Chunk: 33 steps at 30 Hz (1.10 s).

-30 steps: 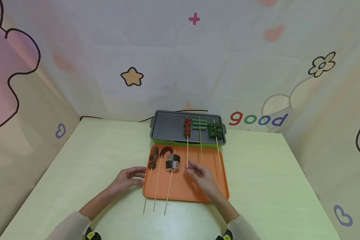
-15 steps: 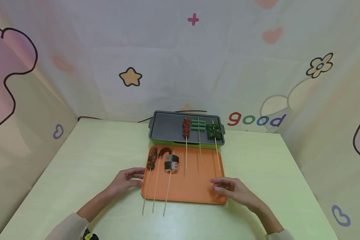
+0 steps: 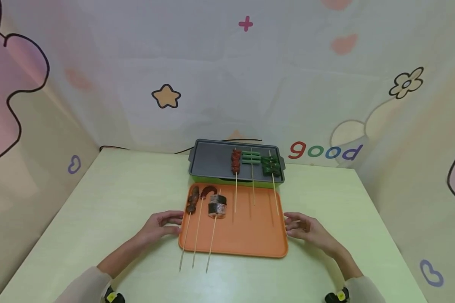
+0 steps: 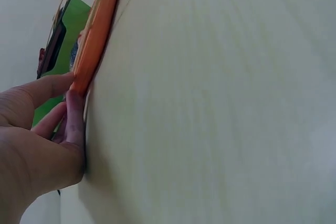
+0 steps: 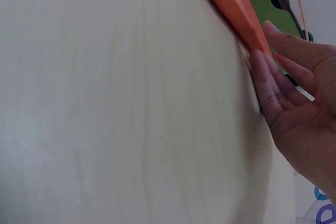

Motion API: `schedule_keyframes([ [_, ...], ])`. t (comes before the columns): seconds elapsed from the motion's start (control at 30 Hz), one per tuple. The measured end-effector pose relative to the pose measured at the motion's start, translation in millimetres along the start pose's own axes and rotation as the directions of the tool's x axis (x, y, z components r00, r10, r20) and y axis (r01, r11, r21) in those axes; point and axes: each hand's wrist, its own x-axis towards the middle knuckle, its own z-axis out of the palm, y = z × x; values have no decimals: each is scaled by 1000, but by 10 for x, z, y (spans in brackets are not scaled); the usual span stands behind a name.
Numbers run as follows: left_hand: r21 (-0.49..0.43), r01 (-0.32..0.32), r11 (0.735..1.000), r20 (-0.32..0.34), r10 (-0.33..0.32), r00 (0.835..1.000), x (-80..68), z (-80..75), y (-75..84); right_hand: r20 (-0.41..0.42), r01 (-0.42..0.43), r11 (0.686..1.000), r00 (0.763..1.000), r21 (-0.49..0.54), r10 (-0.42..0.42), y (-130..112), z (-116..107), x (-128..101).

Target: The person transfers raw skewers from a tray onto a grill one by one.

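My left hand holds the left edge of an orange tray; in the left wrist view its fingertips meet at the rim. At the opposite edge, my right hand grips the rim, thumb on the upper side and fingers below in the right wrist view. On the tray's left half lie a skewer of brown pieces, one with a curled dark-red piece, and a seaweed-wrapped roll skewer. Their sticks overhang the front edge.
Behind the tray stands a grey-topped green grill. Red meat, green bean-like and dark-green pepper-like skewers lie on its right half, sticks reaching over the tray. A printed curtain surrounds the table.
My right hand has let go of the red meat skewer's stick, which stays on the grill. It has moved right and back to the tray's right edge. The left hand has stayed put.
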Motion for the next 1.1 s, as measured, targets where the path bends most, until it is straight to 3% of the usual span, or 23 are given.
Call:
schedule_keyframes([
  [0.27,-59,70,996,57,-67,996,-45,-19,174,-7,-12,1000,1000,22,12,115,5,-45],
  [0.47,-39,104,994,49,-103,994,-283,-48,196,-10,-24,1000,1000,14,24,104,95,-55],
  [0.57,-69,139,988,77,-133,988,-437,-22,187,-18,-30,1000,999,4,30,94,119,-63],
  [0.8,-187,227,956,206,-187,960,-659,124,163,-40,-14,1000,999,-1,14,81,98,-59],
  [1.1,-291,309,906,251,-239,938,-706,303,142,-42,6,1000,999,29,-5,134,126,-75],
])
